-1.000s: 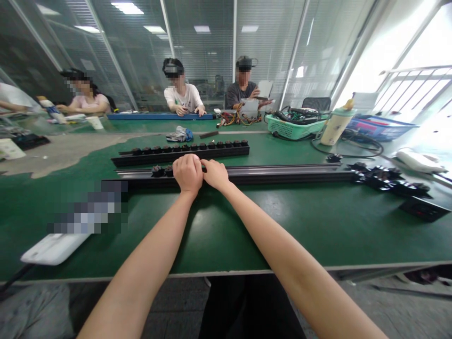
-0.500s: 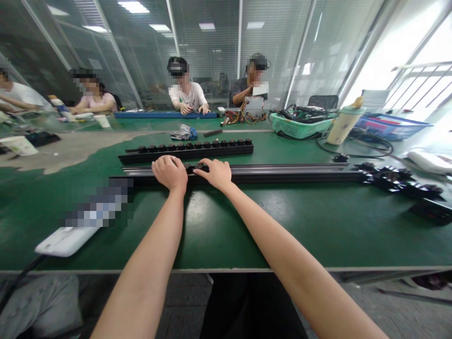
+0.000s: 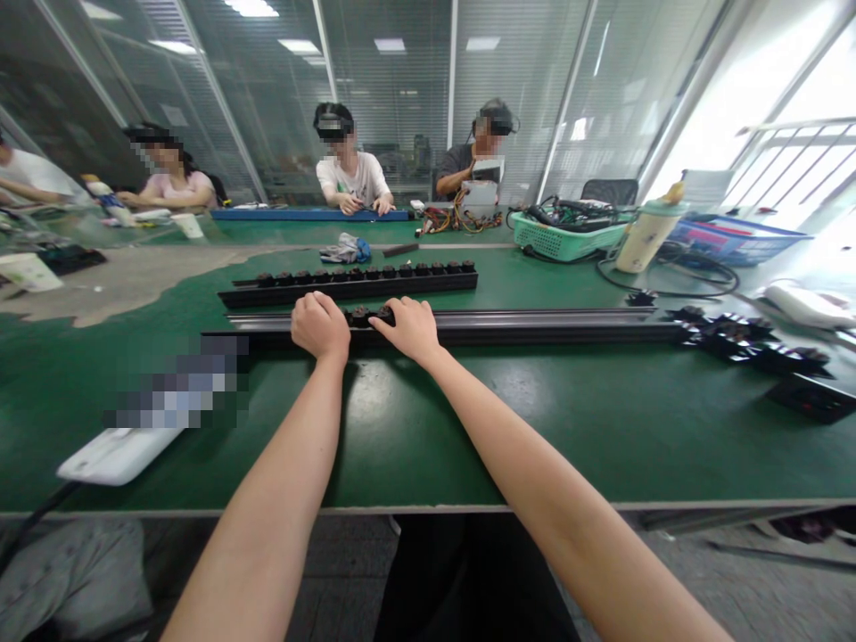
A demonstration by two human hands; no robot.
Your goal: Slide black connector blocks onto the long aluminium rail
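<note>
My left hand (image 3: 321,326) and right hand (image 3: 409,330) have spread apart on the long black rail (image 3: 535,327) mid-worktop (image 3: 602,428), with small black knobs (image 3: 365,316) now between them. Can't tell if either grip's actually clenched.

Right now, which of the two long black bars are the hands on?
The nearer bar, where the left hand and right hand both rest. The farther bar touches neither hand and carries a long row of black knobs.

**Legible markings: none.**
Pixelated patch (image 3: 177,382) on the green bench (image 3: 602,446) obscures its area; nothing else readable.
</note>
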